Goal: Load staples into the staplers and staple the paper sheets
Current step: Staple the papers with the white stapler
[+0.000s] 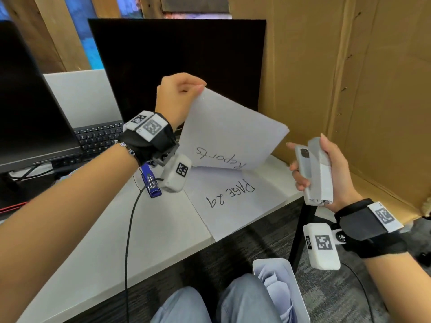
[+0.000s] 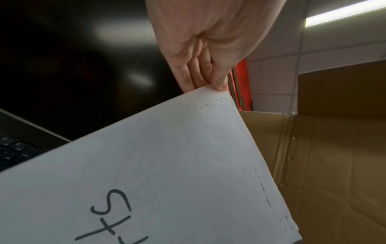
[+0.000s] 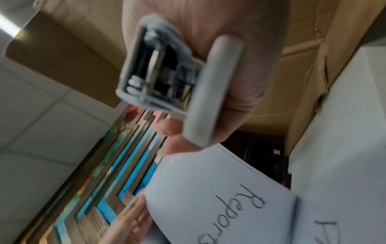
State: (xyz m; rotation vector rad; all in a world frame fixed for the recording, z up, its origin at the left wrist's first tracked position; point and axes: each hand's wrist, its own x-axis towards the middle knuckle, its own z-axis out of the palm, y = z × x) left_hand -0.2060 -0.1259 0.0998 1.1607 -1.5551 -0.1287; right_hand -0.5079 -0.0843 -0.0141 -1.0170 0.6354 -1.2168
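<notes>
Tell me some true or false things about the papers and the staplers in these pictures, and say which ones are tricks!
1. The left hand pinches a corner of the Reports sheets and lifts them off the desk. True.
2. The right hand holds a blue stapler. False: its grip is on the grey stapler; the blue stapler lies on the desk.
3. The sheet lying flat on the desk reads PAGE 29. True.
4. The Reports sheets have no staples yet. False: the left wrist view shows a row of staples along one edge.
5. The grey stapler is clamped on the paper. False: it is held apart from it.
</notes>
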